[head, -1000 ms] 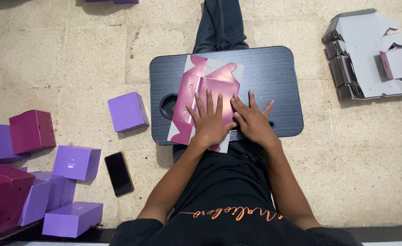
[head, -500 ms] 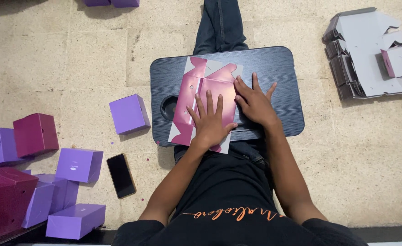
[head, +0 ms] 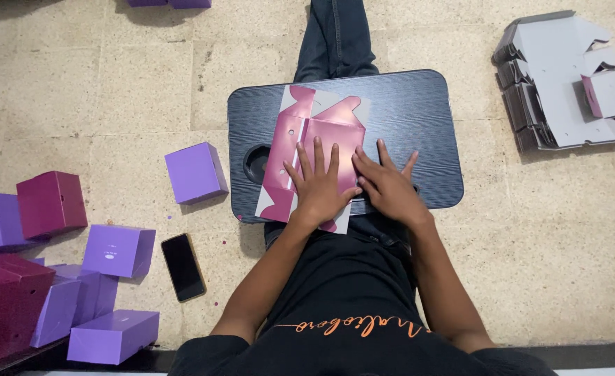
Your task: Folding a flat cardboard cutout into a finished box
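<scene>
**Both palms flat on the pink box sheet**

Since half a second ago the right hand (head: 390, 188) has slid back toward the body and now lies beside the left hand (head: 321, 186) at the near edge of the sheet; the left hand has hardly shifted.

Head view: the flat pink cardboard sheet (head: 314, 146) lies on the dark lap tray (head: 419, 118), left of the tray's middle. Its long axis runs from the person's body away toward the outstretched leg, tilted slightly, with the shaped flaps pointing away. The left hand is spread open, fingers splayed, palm pressing down on the sheet and gripping nothing. The right hand is likewise open and flat, resting on the tray with its thumb touching the sheet's right edge.

On the floor to the left stand about six purple boxes, one (head: 195, 172) just beside the tray, and about three dark red boxes (head: 51, 204). One black phone (head: 183, 266) lies among them. One stack of grey flat sheets (head: 565, 90) lies at the upper right.
</scene>
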